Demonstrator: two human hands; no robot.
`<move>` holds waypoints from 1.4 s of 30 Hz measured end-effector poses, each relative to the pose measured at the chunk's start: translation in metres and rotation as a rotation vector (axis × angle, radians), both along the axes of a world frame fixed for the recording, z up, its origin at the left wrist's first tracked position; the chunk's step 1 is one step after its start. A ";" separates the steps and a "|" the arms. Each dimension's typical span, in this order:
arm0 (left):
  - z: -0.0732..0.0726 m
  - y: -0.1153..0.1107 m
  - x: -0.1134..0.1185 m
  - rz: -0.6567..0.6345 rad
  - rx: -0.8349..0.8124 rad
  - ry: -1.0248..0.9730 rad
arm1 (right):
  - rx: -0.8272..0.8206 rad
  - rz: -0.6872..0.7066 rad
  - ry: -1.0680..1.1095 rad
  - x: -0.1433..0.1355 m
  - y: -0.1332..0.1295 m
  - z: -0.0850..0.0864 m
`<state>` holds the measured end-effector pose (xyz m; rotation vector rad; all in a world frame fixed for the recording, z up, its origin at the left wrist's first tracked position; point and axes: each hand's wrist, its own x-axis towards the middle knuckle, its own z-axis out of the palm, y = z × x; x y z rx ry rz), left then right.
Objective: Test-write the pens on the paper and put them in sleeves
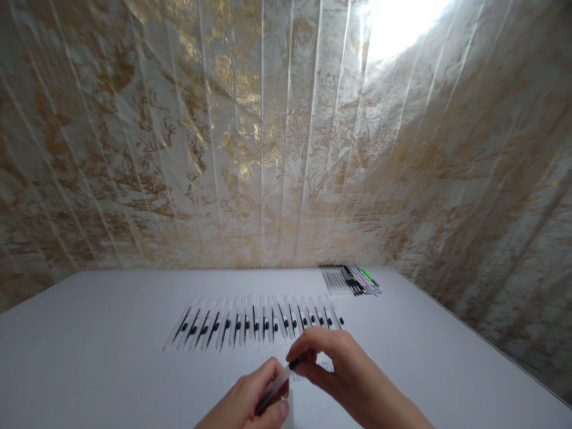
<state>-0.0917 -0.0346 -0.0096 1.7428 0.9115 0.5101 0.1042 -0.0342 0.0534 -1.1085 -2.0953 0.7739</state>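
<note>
My left hand is closed around the barrel of a pen, translucent white with a dark section near its lower end. The pen slants up to the right. At its upper end, the thumb and forefinger of my right hand pinch a small black piece that touches the barrel. Beyond both hands lies a long row of pen parts: translucent tubes, thin dark refills and short black pieces, side by side. A single black piece ends the row on the right.
At the back right of the white table lies a group of pens and thin dark sticks, with a green pen among them. Small pale items show partly behind my right hand. A gold-patterned wall covering rises behind the table.
</note>
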 end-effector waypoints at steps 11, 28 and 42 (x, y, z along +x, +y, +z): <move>0.027 0.005 0.003 -0.031 -0.017 0.001 | 0.163 0.067 -0.120 0.008 0.000 0.008; 0.048 0.018 0.021 0.064 0.311 0.267 | 0.204 -0.149 -0.334 0.007 0.010 -0.010; 0.044 0.014 0.012 0.076 0.395 0.379 | 0.130 -0.175 -0.351 0.002 0.008 -0.014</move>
